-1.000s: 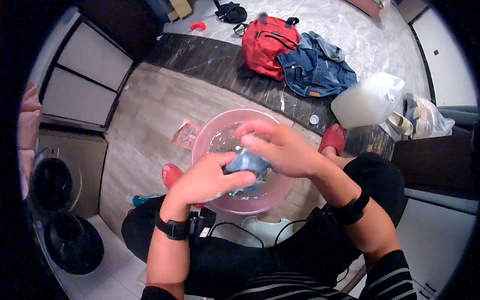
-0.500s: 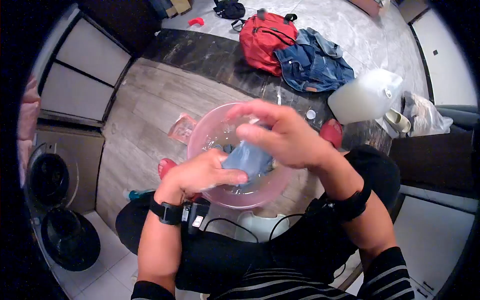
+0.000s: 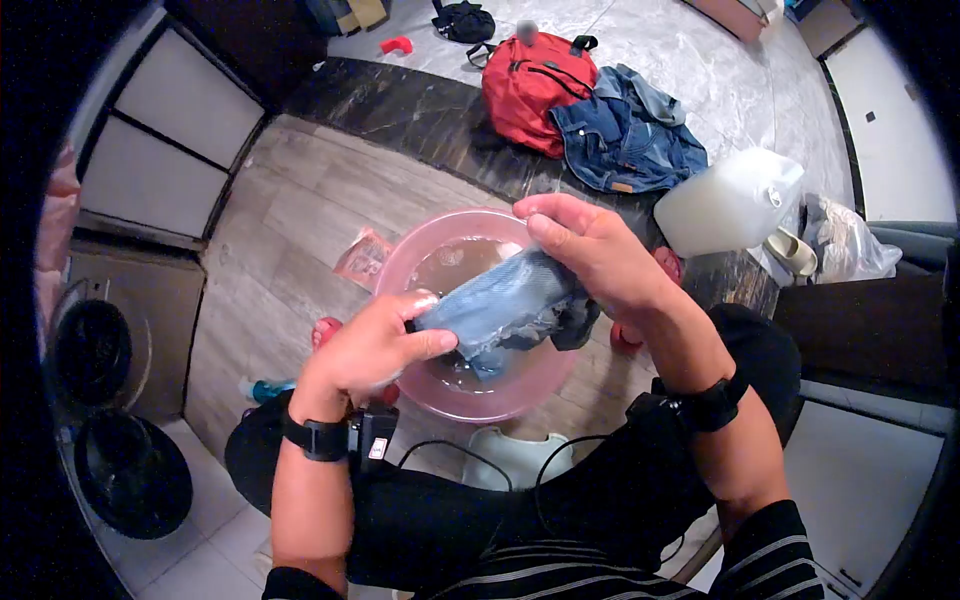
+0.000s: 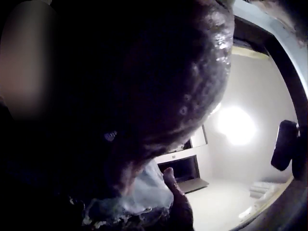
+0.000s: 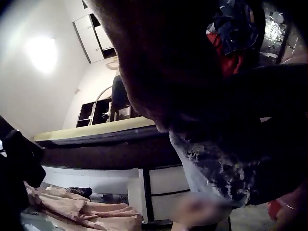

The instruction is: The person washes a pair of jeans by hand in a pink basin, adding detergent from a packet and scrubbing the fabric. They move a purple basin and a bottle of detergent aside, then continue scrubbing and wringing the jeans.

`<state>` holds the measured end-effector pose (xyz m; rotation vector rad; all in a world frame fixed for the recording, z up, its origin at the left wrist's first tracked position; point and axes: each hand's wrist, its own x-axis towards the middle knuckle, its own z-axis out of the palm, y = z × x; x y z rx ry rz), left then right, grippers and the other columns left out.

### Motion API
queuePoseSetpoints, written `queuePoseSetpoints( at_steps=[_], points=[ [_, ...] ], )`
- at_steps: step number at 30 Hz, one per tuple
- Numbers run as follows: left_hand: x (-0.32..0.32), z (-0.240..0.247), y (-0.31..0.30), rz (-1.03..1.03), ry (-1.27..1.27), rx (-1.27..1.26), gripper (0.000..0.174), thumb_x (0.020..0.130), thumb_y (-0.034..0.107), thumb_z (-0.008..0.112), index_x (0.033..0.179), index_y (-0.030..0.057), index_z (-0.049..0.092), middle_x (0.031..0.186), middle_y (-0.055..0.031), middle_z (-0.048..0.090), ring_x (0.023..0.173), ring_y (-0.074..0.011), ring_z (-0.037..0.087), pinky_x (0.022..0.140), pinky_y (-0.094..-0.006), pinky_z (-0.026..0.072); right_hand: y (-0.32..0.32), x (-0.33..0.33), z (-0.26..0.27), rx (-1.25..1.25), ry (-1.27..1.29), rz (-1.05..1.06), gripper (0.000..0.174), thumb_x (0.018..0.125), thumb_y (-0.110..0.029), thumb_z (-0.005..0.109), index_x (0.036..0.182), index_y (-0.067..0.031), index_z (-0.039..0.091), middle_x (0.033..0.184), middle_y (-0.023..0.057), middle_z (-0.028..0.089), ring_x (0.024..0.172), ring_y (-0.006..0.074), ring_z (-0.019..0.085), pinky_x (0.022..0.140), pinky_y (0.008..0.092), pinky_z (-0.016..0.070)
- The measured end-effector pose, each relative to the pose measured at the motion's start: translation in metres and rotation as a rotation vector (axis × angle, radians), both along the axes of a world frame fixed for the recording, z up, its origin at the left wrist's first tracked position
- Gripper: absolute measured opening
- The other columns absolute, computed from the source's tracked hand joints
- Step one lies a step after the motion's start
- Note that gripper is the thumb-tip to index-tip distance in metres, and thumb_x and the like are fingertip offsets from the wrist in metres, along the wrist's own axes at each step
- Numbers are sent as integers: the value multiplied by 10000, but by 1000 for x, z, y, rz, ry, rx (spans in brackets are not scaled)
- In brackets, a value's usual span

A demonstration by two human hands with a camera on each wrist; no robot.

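A wet blue cloth (image 3: 505, 300) with a ribbed weave is stretched over a pink basin (image 3: 402, 262) of water. My left hand (image 3: 375, 345) pinches its near left end between thumb and fingers. The far right end is in the grip of my right hand (image 3: 605, 255), thumb on top. Suds and a darker part of the cloth hang along its lower edge, down toward the water. In the left wrist view the pale cloth (image 4: 147, 192) shows below the dark hand; in the right wrist view the foamy cloth (image 5: 216, 168) hangs beneath the hand.
The basin stands on a wood-look floor (image 3: 290, 200) between feet in red slippers. Beside it lie a pink packet (image 3: 364, 257) and a white stool (image 3: 515, 458). A red backpack (image 3: 535, 95), denim jacket (image 3: 635, 135) and white jug (image 3: 730, 200) stand on the ledge beyond.
The cloth, bunched between my hands before, is now spread out lengthwise. My right hand has moved to the right and grips its end; my left hand has shifted slightly left.
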<state>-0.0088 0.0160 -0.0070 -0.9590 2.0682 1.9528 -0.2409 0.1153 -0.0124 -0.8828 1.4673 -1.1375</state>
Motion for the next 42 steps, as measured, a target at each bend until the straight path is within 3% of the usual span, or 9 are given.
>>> queuePoseSetpoints(
  at_steps=[6,10,14,18,25,27,31,34,42],
  points=[
    [-8,-35,3,65,11,-886,249,759,192,690,851,-7,570,810,-190,571,821,-407,562,712,-431,447,3,11,11,-54,237,92,239,885,-234,619,1018,-36,601,908,5,608,832,76,538,736,250,458],
    [-12,-51,9,181,-279,-964,228,775,190,686,781,27,527,716,-130,566,716,-343,588,643,-414,451,16,36,-5,-345,431,163,185,842,-217,641,952,-77,593,836,72,619,776,214,589,699,328,473],
    [1,-107,-9,585,214,-228,166,895,210,571,891,45,589,835,-57,636,796,-176,629,663,-356,493,35,69,-26,-671,620,430,194,816,-174,598,987,-99,547,907,92,559,823,287,578,676,394,500],
    [-17,-58,13,813,496,680,397,987,298,352,1175,2,538,1135,-139,611,1000,-266,617,895,-390,501,42,79,-35,-577,710,492,225,806,-142,593,1011,-100,512,1037,93,499,885,299,566,697,398,522],
    [-6,-43,21,657,752,777,434,979,294,386,1252,-33,474,1232,-175,555,1113,-286,562,976,-403,446,47,85,-55,-279,535,378,283,797,-233,648,986,-77,506,944,129,567,870,336,593,724,428,502],
    [-4,-44,22,647,697,546,625,899,443,493,1288,-42,435,1286,-180,516,1140,-309,542,996,-417,430,47,83,-54,-123,606,288,309,799,-257,662,990,-62,517,948,140,595,866,337,603,732,415,493],
    [-7,-44,28,643,770,386,833,782,588,568,1297,-49,417,1306,-182,494,1155,-330,526,1009,-432,418,39,77,-53,234,517,311,715,720,-425,736,1208,23,468,1155,229,560,1080,364,552,917,416,442],
    [-13,-44,28,749,855,683,831,789,602,537,1297,-45,418,1300,-192,494,1159,-339,520,1012,-439,413,37,82,-56,312,317,423,997,669,-478,761,1341,95,297,1289,298,444,1218,380,448,1015,401,381],
    [-24,-36,33,689,1016,1014,676,886,503,405,1309,-24,423,1318,-205,473,1189,-350,488,1026,-455,389,35,105,-76,223,421,309,991,621,-508,772,1249,109,318,1279,308,424,1181,417,467,982,428,410]
  ],
)
